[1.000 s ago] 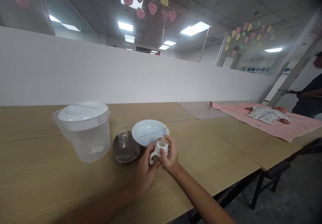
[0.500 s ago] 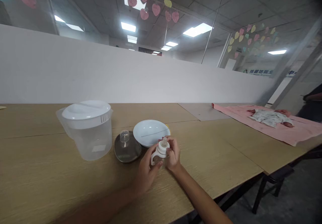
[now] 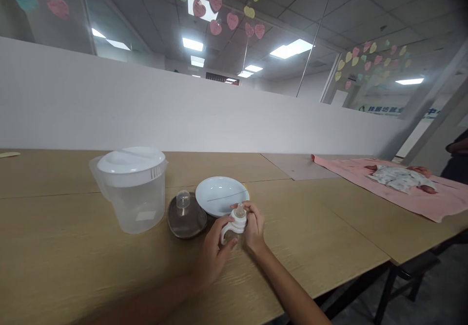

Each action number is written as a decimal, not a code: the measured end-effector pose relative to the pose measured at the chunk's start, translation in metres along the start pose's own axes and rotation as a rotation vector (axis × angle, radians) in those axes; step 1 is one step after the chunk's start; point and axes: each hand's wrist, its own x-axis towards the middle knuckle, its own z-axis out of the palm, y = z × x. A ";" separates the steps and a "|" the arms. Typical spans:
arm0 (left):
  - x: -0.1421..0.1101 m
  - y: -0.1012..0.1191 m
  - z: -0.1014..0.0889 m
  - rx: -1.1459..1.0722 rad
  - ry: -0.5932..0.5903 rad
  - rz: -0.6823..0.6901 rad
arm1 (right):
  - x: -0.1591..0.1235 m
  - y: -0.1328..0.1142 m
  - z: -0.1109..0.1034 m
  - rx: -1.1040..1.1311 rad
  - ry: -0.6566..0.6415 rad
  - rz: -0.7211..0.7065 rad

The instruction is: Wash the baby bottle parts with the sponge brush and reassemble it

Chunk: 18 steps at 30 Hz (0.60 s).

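Note:
A baby bottle (image 3: 238, 223) with a white collar, a curved white handle and a clear teat is held between my two hands, above the table's near side. My left hand (image 3: 215, 252) wraps its lower body and handle from the left. From the right, my right hand (image 3: 255, 225) closes around the collar, its fingers near the teat. Just behind the bottle sits a white bowl (image 3: 215, 188) with a thin stick-like line across it. Left of the bowl, a clear bottle cap (image 3: 183, 199) stands on a dark grey tray (image 3: 187, 225).
A lidded translucent pitcher (image 3: 137, 198) stands on the wooden table (image 3: 310, 232) to the left. At the far right a baby doll (image 3: 400, 178) in patterned clothing lies on a pink towel (image 3: 431, 207). A person (image 3: 458, 154) stands beyond. A white wall (image 3: 204, 115) backs the table.
My right hand's fingers have shifted around the collar, with the thumb moving off its front. The bottle stays in both hands. The camera view has drifted slightly left.

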 end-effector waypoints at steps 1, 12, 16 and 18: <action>0.000 0.000 0.000 0.016 -0.001 0.030 | 0.001 -0.003 0.000 0.007 0.001 0.004; -0.004 0.003 0.000 0.151 -0.039 0.161 | 0.009 -0.016 -0.001 0.153 0.036 0.032; -0.005 0.003 0.001 0.132 -0.038 0.128 | 0.007 -0.013 -0.001 0.161 0.041 0.119; -0.006 0.001 0.001 0.089 -0.018 0.072 | 0.005 -0.010 0.000 0.181 0.061 0.176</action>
